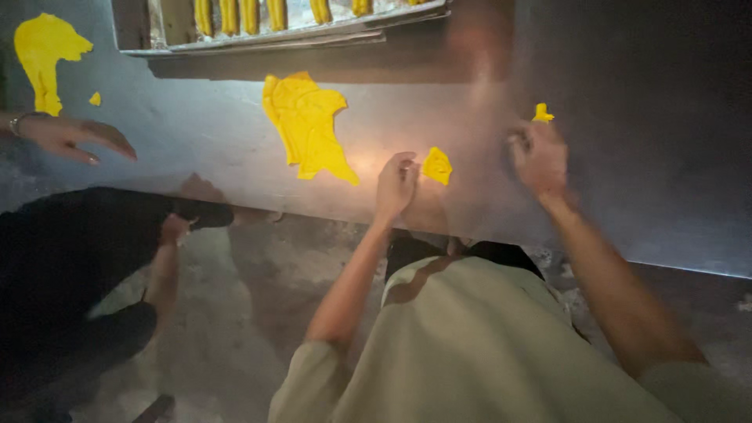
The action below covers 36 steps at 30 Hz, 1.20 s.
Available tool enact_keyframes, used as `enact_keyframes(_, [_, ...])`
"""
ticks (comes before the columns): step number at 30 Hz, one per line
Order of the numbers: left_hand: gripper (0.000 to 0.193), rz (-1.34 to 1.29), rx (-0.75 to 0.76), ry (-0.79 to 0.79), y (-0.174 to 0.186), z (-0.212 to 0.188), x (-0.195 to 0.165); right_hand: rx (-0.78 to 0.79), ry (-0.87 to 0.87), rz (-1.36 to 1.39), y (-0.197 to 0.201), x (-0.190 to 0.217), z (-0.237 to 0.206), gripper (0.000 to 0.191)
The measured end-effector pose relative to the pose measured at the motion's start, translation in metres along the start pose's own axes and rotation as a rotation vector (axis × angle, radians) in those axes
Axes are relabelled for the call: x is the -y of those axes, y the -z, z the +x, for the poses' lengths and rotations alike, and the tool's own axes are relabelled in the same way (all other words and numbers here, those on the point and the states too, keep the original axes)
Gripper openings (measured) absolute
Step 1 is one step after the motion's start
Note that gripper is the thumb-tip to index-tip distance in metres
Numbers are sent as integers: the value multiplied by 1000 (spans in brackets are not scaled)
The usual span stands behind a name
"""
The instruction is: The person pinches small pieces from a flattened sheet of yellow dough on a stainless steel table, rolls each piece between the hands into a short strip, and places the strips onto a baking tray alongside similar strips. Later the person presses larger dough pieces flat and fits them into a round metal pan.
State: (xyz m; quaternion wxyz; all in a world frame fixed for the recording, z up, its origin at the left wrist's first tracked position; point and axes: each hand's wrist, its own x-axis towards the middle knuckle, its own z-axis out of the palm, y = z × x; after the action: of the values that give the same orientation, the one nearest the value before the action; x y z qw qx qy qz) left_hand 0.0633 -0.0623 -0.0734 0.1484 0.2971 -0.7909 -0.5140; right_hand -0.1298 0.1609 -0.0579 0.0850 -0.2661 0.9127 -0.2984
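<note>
Hands [470, 172], five yellow dough pieces [307, 125]

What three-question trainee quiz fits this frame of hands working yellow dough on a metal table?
1. True or false: the left hand is beside a small yellow dough piece.
2. Which hand is nearest the tiny dough scrap? A. right hand B. the co-worker's hand
3. Fill in: the tray at the table's far edge holds yellow ____.

Key: 1 true; 2 A; 3 rolls.
</note>
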Motion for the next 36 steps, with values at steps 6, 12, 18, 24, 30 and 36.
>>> enact_keyframes(6, [28, 220, 5, -283, -22, 25, -13, -17, 286, -68, -63, 72, -15, 30])
enact_keyframes(12, [29, -330, 499, -98, -17, 41, -5, 374, -244, 582, -59, 66, -20, 30])
enact_keyframes(18, [66, -778, 562, 163, -31, 29, -11, 248, -402, 923, -40, 57, -20, 41])
enact_keyframes(24, [45, -572, 585, 278, -33, 44, -31, 197, -395, 829, -4, 80, -13, 39])
enact_keyframes(30, [42, -902, 523, 339, -42, 28, -58, 314, -550, 1374, 21, 80, -9, 33])
enact_keyframes(36, [36, -587, 477, 192, -55, 17, -77, 144, -247, 942, 34, 59, -14, 26])
